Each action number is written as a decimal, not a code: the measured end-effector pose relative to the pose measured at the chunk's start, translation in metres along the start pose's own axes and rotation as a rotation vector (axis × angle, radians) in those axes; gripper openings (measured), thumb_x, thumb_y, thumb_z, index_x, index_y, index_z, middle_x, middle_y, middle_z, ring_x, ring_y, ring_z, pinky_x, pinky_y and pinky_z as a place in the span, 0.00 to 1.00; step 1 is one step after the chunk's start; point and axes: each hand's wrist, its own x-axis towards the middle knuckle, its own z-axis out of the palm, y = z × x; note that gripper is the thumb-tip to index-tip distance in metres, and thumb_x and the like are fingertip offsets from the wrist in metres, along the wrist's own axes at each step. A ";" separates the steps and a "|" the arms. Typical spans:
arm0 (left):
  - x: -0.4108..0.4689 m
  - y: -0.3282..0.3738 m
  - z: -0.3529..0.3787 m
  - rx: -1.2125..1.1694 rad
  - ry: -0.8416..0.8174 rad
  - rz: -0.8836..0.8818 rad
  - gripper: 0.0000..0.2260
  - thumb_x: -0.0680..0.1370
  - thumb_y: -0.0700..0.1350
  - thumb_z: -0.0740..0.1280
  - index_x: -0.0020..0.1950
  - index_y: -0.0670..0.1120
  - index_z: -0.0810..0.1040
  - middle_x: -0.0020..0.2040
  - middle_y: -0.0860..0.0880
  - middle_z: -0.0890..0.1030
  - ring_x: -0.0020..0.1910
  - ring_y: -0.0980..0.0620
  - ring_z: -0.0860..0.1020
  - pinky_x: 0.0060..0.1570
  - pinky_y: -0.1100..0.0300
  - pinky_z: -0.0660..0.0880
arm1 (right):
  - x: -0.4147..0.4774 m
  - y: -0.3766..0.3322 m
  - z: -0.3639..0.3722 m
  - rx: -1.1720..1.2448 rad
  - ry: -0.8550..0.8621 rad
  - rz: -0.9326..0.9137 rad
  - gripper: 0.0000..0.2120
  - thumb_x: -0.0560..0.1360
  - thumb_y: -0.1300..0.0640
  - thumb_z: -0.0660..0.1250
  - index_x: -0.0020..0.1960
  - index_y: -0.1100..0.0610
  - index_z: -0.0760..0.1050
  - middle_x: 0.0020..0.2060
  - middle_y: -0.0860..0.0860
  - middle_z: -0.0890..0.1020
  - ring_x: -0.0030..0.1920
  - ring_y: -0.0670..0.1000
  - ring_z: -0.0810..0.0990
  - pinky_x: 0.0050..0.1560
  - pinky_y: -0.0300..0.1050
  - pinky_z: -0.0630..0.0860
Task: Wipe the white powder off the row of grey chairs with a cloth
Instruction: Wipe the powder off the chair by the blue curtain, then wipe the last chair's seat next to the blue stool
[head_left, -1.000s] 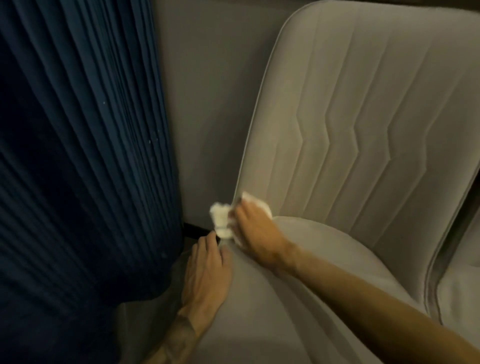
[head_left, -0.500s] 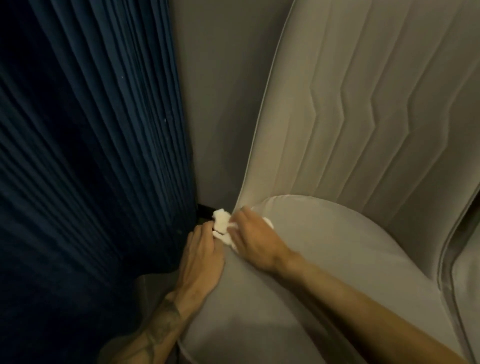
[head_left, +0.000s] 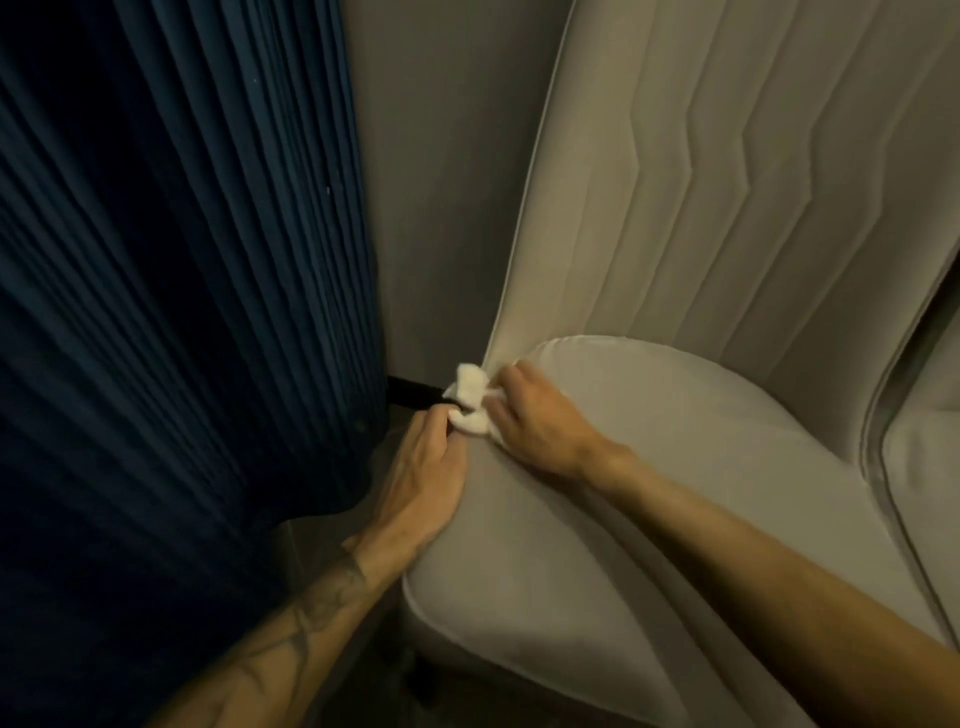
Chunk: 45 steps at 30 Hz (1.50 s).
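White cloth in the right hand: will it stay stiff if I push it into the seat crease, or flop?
Probably floppy: the white cloth is bunched in soft folds under the right hand. Likely light: a small wad, mostly covered by that hand.

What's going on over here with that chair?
A person is cleaning a grey chair. Their right hand holds a bunched white cloth against the back left corner of the seat, where it meets the backrest. Their left hand rests flat on the seat's left edge, fingertips right by the cloth. A dark blue curtain hangs close on the left.
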 end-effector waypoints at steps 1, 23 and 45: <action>0.000 -0.002 -0.002 0.000 -0.011 0.013 0.12 0.86 0.50 0.55 0.66 0.52 0.74 0.62 0.50 0.74 0.61 0.50 0.74 0.63 0.50 0.70 | 0.010 0.005 0.000 0.018 0.014 0.101 0.11 0.81 0.53 0.59 0.52 0.60 0.73 0.49 0.60 0.76 0.50 0.61 0.75 0.53 0.54 0.70; -0.149 0.019 -0.079 0.453 -0.327 -0.164 0.14 0.87 0.52 0.59 0.64 0.44 0.77 0.63 0.44 0.77 0.62 0.45 0.76 0.55 0.57 0.67 | -0.154 -0.163 -0.046 -0.054 -0.456 0.206 0.19 0.68 0.51 0.73 0.56 0.57 0.75 0.51 0.55 0.77 0.47 0.59 0.78 0.46 0.53 0.76; -0.208 0.467 -0.173 0.826 -0.765 0.377 0.38 0.73 0.59 0.37 0.69 0.45 0.75 0.63 0.45 0.76 0.62 0.40 0.75 0.61 0.47 0.72 | -0.245 -0.167 -0.520 0.079 -0.141 0.994 0.07 0.79 0.55 0.63 0.52 0.59 0.72 0.49 0.57 0.74 0.48 0.62 0.75 0.46 0.53 0.72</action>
